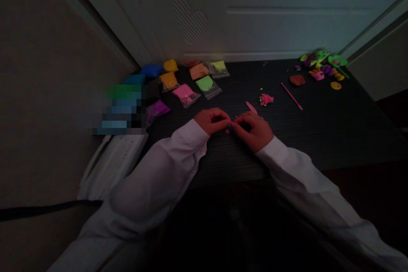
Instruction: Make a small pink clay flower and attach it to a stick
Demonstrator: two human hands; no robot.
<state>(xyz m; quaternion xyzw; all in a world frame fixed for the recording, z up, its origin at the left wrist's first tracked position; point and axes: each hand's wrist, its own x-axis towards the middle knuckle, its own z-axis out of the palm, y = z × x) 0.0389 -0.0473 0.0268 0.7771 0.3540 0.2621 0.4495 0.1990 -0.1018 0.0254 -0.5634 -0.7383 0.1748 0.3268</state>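
My left hand [213, 120] and my right hand [253, 129] meet fingertip to fingertip low over the dark table. Both are closed in a pinch, apparently on one tiny bit of pink clay [232, 123] that the fingers mostly hide. Just below the fingertips lies another small pink clay piece [227, 131]. A flat pink modelling knife [251, 107] rests behind my right hand, partly covered by it. Farther back sits a small cluster of pink clay bits with green edges [266, 100]. To its right, a thin pink modelling stick [291, 96] lies at a slant.
Bags of coloured clay, among them pink [185, 94], green [208, 86] and orange [199, 71], spread across the back left. A reddish-brown lump [297, 80] and finished clay flowers [325, 63] sit at the right. A white power strip [123, 157] stands left of my sleeve.
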